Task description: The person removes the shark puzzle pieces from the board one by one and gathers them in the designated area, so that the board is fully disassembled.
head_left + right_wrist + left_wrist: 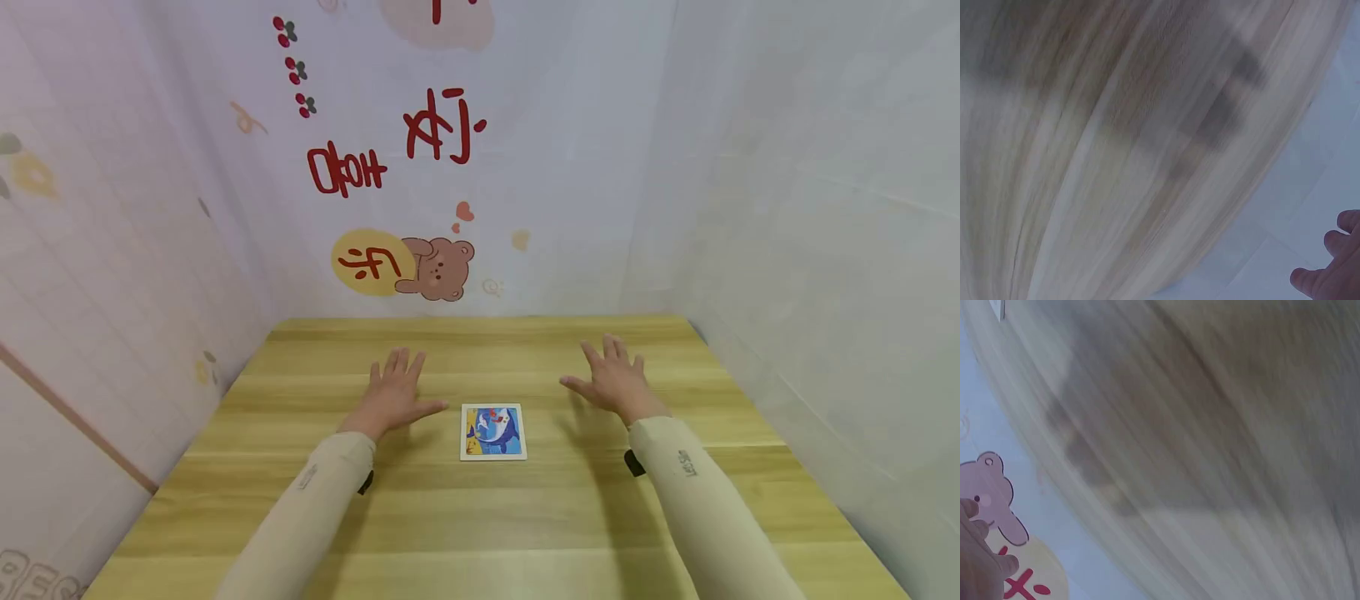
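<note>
a wood-grain table [480,525] meets a pale backdrop [570,167] at its far edge. printed there, a brown bear [442,271] touches a yellow disc [375,287] — red characters [432,125] stand above, two small hearts [465,212] sit near the bear, and three cherry pairs [294,78] run down at upper left. the left wall [112,267] has faint flowers [33,175] — also a slanting brown strip [75,415].

A wood-grain tabletop [480,529], pale yellow-brown with darker streaks, has its grain running from nine o'clock to three and a straight far edge at twelve. Flat on it, near the middle line, lies a square, white-bordered picture card [493,432] showing a blue-and-white sea animal, with a yellow strip towards nine o'clock
</note>
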A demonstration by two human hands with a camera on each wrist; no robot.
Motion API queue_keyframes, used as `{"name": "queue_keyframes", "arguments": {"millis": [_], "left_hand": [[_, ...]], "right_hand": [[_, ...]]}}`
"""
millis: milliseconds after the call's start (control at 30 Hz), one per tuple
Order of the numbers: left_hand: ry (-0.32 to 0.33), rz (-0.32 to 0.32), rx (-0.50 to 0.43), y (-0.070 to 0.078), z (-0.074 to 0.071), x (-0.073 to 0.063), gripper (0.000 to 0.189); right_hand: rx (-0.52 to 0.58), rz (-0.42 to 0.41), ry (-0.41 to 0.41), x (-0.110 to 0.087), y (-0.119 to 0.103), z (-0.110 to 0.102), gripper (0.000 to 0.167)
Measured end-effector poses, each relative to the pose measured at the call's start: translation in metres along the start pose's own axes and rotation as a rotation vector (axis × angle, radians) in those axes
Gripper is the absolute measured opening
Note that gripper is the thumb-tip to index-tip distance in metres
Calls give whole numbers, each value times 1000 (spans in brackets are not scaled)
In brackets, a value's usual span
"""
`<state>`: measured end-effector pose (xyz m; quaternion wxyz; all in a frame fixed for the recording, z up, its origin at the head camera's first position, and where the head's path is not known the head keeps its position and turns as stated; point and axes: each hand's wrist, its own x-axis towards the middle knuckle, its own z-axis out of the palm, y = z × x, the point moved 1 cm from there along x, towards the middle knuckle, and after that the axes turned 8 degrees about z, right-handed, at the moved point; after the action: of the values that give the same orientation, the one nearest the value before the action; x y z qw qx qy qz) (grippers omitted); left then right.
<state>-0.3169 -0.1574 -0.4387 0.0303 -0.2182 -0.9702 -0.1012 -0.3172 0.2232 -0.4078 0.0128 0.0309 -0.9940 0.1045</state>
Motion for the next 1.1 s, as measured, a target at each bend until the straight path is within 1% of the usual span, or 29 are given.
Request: {"name": "queue_keyframes", "arguments": {"millis": [67, 100, 167, 233, 433, 600, 733, 833, 900, 1000, 1100], "left_hand": [[-8, 15, -19, 5, 0, 1, 103], [-23, 20, -23, 8, 1, 2, 103], [-51, 31, -50, 12, 4, 3, 102], [-61, 45, -71, 17, 7, 4, 101], [-29, 66, -141, 28, 14, 8, 95], [-42, 92, -188, 37, 24, 9, 89], [-30, 102, -246, 46, 31, 11, 82], [-6, 118, -287, 52, 35, 12, 76], [1, 128, -307, 55, 38, 13, 74], [2, 141, -336, 61, 41, 13, 71], [-6, 152, -340, 66, 46, 14, 68]], "right_hand": [[14, -3, -1, 0, -3, -1, 86], [20, -4, -3, 0, -4, -1, 86], [35, -2, -14, 1, -7, -1, 84], [59, 4, -18, 2, -10, -1, 81], [167, 3, -11, 8, -18, 1, 75], [269, 11, -52, 9, -23, 9, 70], [367, 27, -67, 8, -28, 18, 66], [443, 47, -71, 5, -35, 26, 62], [504, 72, -88, 3, -41, 32, 59], [581, 99, -109, 0, -48, 42, 56], [656, 134, -133, -3, -53, 51, 53]]}}
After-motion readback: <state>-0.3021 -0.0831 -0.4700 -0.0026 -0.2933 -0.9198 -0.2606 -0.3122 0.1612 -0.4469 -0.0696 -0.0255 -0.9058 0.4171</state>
